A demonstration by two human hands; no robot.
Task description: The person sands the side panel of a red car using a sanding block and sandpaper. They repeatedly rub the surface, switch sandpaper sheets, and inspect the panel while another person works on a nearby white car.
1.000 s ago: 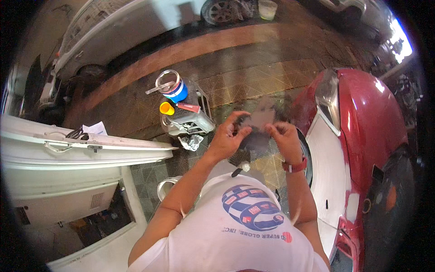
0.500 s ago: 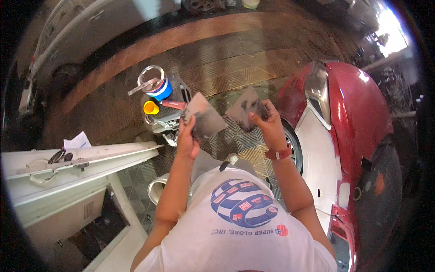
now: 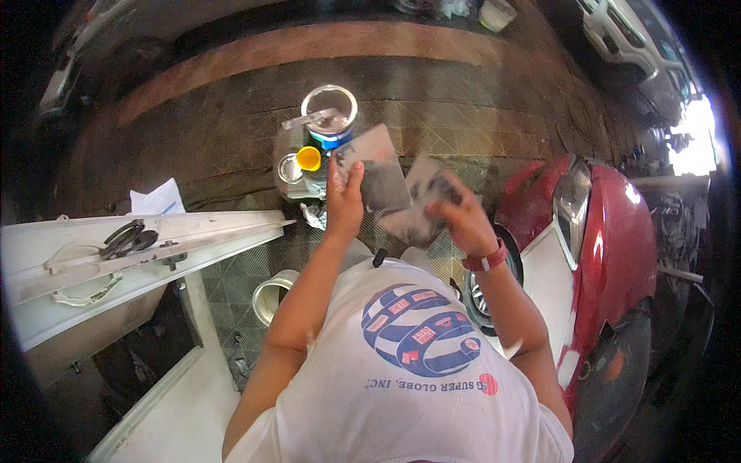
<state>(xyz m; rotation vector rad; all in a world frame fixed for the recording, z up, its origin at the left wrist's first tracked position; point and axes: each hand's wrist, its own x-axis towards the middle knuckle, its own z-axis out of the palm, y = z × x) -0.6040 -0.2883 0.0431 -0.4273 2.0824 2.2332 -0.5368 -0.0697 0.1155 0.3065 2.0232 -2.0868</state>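
Observation:
My left hand [image 3: 345,199] grips a thin, square grey plate [image 3: 380,176] by its near left edge, thumb on its face; dark smears mark the surface. To its right, my right hand [image 3: 468,225] holds a second thin grey plate [image 3: 407,225], smeared dark and blurred by motion. The two plates are close together in front of my body; whether they touch I cannot tell. Just beyond the left plate stands an open blue-and-white can [image 3: 333,141] with a flat stick [image 3: 307,119] across its rim. A yellow cup-like cap [image 3: 309,158] sits beside it.
A round metal lid [image 3: 290,168] lies by the yellow cap. On my left is a white panel [image 3: 224,224] with a paper sheet [image 3: 160,199] behind it. A white bucket [image 3: 270,299] stands near my left forearm. A red car [image 3: 614,231] with a whitish patched fender is close on my right.
The plates have come closer together, the right one swinging down and left. The view has shifted, and the red tube seen by the can is now out of sight.

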